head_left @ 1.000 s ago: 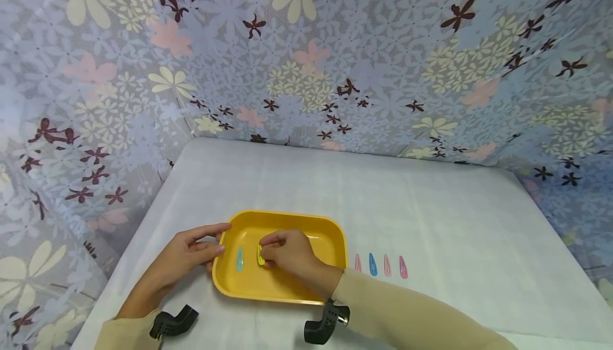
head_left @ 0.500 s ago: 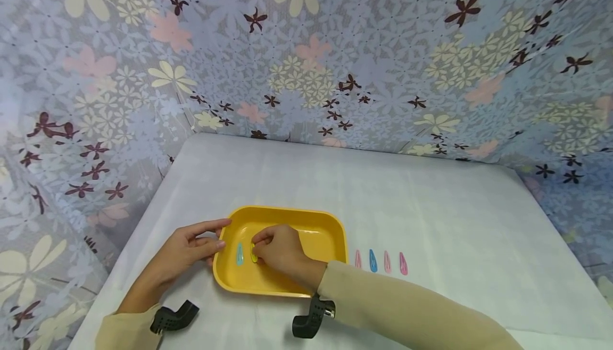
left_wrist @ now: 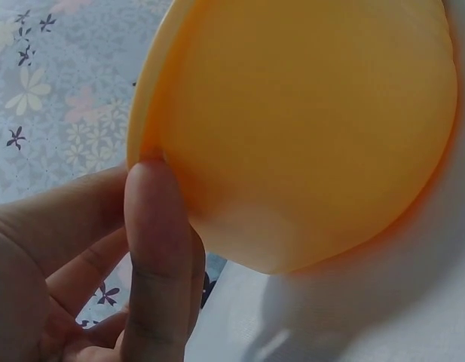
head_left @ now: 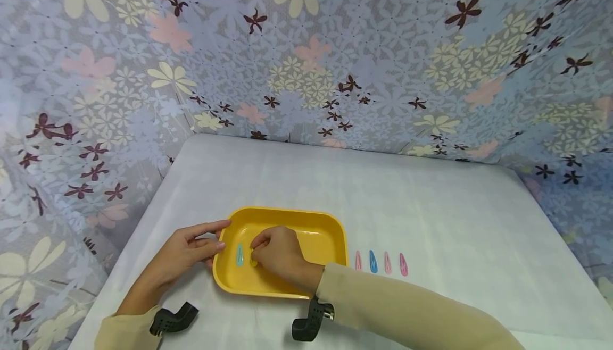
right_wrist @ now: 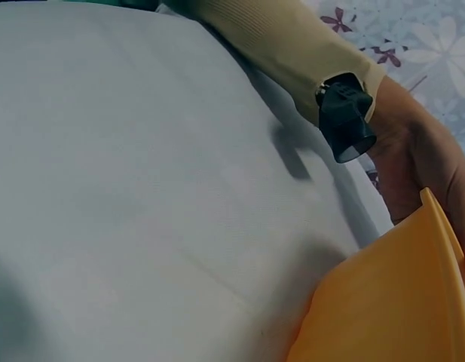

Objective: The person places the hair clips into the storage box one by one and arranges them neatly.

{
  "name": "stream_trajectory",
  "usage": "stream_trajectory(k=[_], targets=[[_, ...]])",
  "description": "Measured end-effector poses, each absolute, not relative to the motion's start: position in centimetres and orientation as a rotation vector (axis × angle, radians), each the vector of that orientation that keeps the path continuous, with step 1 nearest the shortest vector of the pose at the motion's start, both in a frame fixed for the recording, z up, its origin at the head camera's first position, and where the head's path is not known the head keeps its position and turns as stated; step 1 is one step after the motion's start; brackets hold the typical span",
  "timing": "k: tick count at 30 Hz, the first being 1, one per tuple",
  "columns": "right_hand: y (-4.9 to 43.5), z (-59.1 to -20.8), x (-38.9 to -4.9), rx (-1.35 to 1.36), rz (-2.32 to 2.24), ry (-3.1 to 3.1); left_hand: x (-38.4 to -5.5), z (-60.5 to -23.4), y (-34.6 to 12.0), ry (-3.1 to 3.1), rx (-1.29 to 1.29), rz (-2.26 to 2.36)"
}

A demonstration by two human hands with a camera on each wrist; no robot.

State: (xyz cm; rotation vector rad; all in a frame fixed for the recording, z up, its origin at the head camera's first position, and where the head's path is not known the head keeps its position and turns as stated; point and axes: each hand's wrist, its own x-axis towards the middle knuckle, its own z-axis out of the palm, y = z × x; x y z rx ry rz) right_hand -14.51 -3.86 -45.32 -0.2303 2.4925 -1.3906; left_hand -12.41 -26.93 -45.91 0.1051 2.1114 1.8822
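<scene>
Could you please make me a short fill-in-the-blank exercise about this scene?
1. The person's ____ hand holds the rim of the tray.
2. The fingers of the right hand are at a ____ hair clip inside the tray.
3. The row of clips on the white cloth shows ____ clips.
4. In that row, the only one that is not pink is ____.

Missing words: left; yellow; four; blue.

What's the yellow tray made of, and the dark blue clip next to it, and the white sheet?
Tray: probably smooth plastic; light glints inside it.
Clip: perhaps painted metal, being thin with a slot, but it's too small to be sure.
Sheet: likely dull cloth; faint creases show.
</scene>
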Motion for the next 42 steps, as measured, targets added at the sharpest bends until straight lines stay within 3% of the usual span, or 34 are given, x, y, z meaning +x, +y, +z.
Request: stream_trajectory(k=[29,42], targets=[[-3.3,-44.8,-14.6,-0.289,-1.365,2.461,-12.3,-45.9,-27.0,2.117,0.174,1.893],[1.9,-38.9,-13.5,-0.227,-1.723,2.065,-12.4,-46.0,-27.1,2.111,0.135,1.891]])
